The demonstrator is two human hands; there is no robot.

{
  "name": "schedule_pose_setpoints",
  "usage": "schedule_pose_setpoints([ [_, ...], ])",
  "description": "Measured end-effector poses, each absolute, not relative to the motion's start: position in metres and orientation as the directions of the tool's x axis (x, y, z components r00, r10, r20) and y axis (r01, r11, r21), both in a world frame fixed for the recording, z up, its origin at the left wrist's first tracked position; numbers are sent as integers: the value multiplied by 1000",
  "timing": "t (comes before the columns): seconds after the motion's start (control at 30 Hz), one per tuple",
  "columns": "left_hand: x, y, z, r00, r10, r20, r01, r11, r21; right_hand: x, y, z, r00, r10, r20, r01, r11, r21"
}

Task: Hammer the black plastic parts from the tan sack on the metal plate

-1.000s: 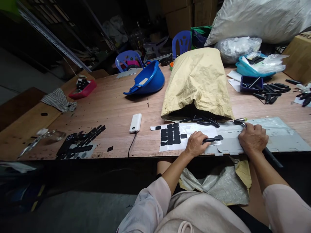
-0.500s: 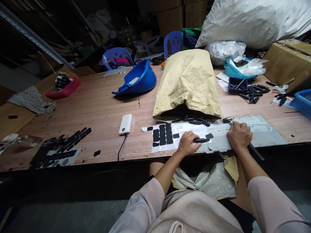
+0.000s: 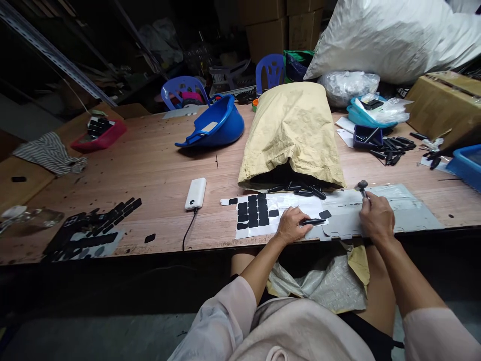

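Observation:
My left hand (image 3: 291, 226) is closed on a slim black pen-shaped piece (image 3: 314, 221), its far end pointing right over the board's near edge. In my right hand (image 3: 378, 216), closed round the shaft, is a hammer (image 3: 362, 185); its small metal head shows above the fist and its handle is hidden. The hammer is apart from the black piece. Beneath both hands lies a grey board (image 3: 409, 214) with clear wrapping. A rounded black patch (image 3: 324, 214) lies just beyond the piece. Left of my left hand, black patches (image 3: 253, 211) sit in rows on a white sheet (image 3: 242, 233).
A yellowish paper sack (image 3: 291, 120) with black pieces (image 3: 306, 188) at its mouth stands beyond my hands. A white power bank (image 3: 195, 193) with a cable lies left, a blue basin (image 3: 221, 125) behind it. More black pieces (image 3: 396, 145) and a carton (image 3: 447, 108) are at right.
My right hand has moved slightly right and turned, raising the hammer head; the handle that stuck out below the fist is now out of sight. My left hand has barely moved with the black piece.

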State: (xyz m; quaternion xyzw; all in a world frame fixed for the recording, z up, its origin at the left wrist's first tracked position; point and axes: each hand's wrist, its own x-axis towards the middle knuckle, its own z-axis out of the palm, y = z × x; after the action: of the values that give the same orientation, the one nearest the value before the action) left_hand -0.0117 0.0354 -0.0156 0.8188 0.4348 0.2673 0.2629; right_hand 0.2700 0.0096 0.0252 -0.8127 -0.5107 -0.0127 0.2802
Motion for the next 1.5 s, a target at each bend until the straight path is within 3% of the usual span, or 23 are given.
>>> schedule_pose_setpoints([
  [0.2,-13,34,-12,471,860,198,566,-467,679,203,-53,25,253,858,447,778,95,-621],
  [0.47,-12,34,-8,475,865,162,585,-448,676,164,-74,12,97,871,482,773,239,-587],
  [0.73,-13,34,-6,459,876,148,584,-423,692,153,-78,14,38,894,447,895,169,-414],
  [1.2,-10,34,-10,446,879,167,573,-424,702,173,-76,19,170,834,525,900,86,-428],
  [1.37,-9,33,-10,452,873,181,589,-445,675,219,-46,25,307,793,527,926,-122,-356],
  [1.5,-9,32,-9,461,866,193,594,-463,658,258,-16,10,390,811,435,917,-300,-263],
])
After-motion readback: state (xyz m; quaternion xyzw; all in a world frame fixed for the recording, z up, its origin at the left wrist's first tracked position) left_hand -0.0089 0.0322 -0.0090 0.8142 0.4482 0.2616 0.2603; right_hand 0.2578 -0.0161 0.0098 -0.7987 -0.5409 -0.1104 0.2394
